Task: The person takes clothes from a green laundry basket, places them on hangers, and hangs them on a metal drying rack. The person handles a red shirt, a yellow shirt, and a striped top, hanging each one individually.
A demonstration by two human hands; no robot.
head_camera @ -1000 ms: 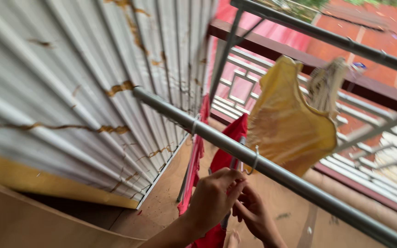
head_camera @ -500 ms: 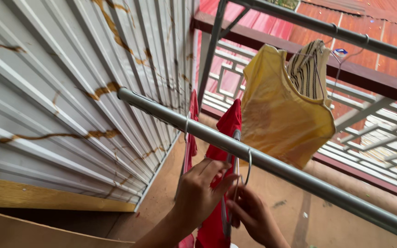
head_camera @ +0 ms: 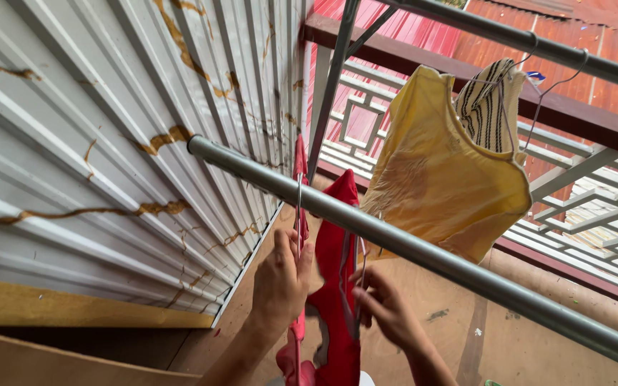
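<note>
A person stands on a balcony at a grey metal drying rail (head_camera: pixel 423 256) that runs from the corrugated white wall (head_camera: pixel 94 129) at upper left down toward the lower right corner of the view. Two bare hands work just under the rail near its wall end. The left hand (head_camera: pixel 280 280) is closed around the wire of a hanger (head_camera: pixel 299 214) whose hook goes over the rail, with a red cloth (head_camera: pixel 300 161) bunched beside it. The right hand (head_camera: pixel 384 307) pinches the edge of a red garment (head_camera: pixel 336 286), which hangs below the rail between the two hands, on a second wire hanger (head_camera: pixel 357 251). Behind, on a higher rail (head_camera: pixel 538 44) toward the balcony's outer edge, hang a yellow top (head_camera: pixel 445 171) and a striped cloth (head_camera: pixel 486 107), in front of a white lattice railing (head_camera: pixel 581 207). One risk seems plain: the red garment looks loosely seated on its thin wire, so a tug from either hand could slide it off onto the floor (head_camera: pixel 509 343), or knock a hook off the smooth, sloping rail.
</note>
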